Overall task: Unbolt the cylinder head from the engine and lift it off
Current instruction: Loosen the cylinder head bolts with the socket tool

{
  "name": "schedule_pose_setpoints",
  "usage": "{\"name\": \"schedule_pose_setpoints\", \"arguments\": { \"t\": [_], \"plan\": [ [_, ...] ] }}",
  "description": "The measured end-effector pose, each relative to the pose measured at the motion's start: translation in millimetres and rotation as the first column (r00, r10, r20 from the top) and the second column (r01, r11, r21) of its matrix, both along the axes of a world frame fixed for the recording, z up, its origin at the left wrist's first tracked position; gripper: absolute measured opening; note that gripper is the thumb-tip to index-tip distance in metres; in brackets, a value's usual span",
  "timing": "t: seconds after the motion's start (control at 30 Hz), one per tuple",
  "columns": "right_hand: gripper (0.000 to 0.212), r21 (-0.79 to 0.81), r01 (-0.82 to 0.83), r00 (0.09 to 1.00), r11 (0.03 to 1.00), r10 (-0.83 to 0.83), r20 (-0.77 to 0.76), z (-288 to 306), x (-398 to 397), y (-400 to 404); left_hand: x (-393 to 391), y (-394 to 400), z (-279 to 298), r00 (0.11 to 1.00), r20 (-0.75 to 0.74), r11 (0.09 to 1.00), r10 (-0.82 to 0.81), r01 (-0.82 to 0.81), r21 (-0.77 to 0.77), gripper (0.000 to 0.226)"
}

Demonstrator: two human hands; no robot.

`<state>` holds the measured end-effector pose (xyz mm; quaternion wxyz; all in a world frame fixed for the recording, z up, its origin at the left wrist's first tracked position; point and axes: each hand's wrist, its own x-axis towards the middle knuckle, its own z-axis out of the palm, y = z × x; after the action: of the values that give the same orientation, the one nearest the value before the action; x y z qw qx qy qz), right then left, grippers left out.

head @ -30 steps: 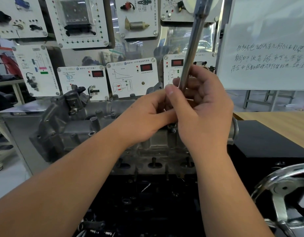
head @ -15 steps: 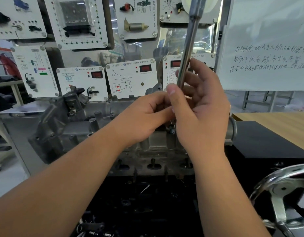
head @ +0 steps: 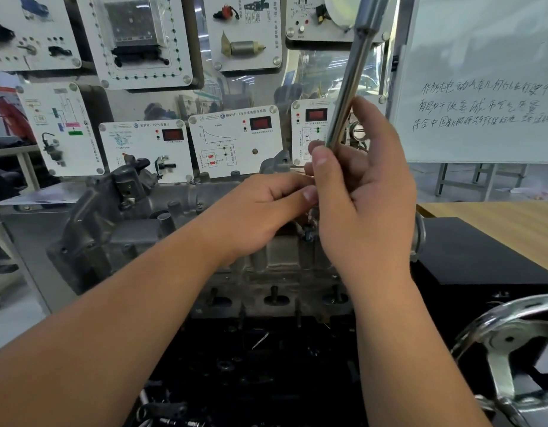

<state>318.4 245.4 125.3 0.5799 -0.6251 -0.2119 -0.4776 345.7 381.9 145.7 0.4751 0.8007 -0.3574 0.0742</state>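
Observation:
The grey cylinder head lies across the middle of the view on the black engine block. A long steel wrench bar stands nearly upright over the head's right part, leaning right at the top. My right hand grips the bar's lower part, thumb on its front. My left hand reaches in from the left, its fingers curled at the bar's foot, just above a bolt. The tool's tip and the left fingertips are hidden behind my right hand.
Training panels with red displays stand right behind the head. A whiteboard with handwriting is at the right. A steel handwheel juts out at the lower right. A wooden table lies beyond the black stand.
The bar and both hands stay in about the same place. My right fingers have shifted slightly round the bar, and the bar leans a bit more to the right.

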Motion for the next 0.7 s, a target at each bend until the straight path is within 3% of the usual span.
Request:
{"name": "schedule_pose_setpoints", "arguments": {
  "t": [0.13, 0.3, 0.57, 0.7],
  "plan": [
    [0.055, 0.040, 0.025, 1.000, 0.999, -0.025, -0.012, 1.1, -0.6, 3.6, -1.0, -2.3, -0.9, 1.000, 0.003, 1.000, 0.014, -0.014, -0.024, 0.031],
    [0.045, 0.104, 0.000, 1.000, 0.995, 0.001, -0.007, -2.9, 1.3, 8.0, 0.7, -2.5, -3.3, 1.000, 0.010, 0.996, 0.028, -0.028, -0.081, 0.015],
    [0.046, 0.032, -0.051, 0.999, 0.998, 0.052, -0.004, -1.0, 0.9, 3.9, -2.4, -1.2, -0.1, 1.000, -0.008, 1.000, 0.008, -0.008, -0.012, 0.028],
    [0.052, 0.027, -0.033, 0.999, 0.999, 0.033, 0.003, 1.6, -0.6, 4.8, -1.4, -1.8, 0.6, 0.999, 0.025, 0.999, 0.035, -0.035, -0.011, 0.022]
  ]
}}
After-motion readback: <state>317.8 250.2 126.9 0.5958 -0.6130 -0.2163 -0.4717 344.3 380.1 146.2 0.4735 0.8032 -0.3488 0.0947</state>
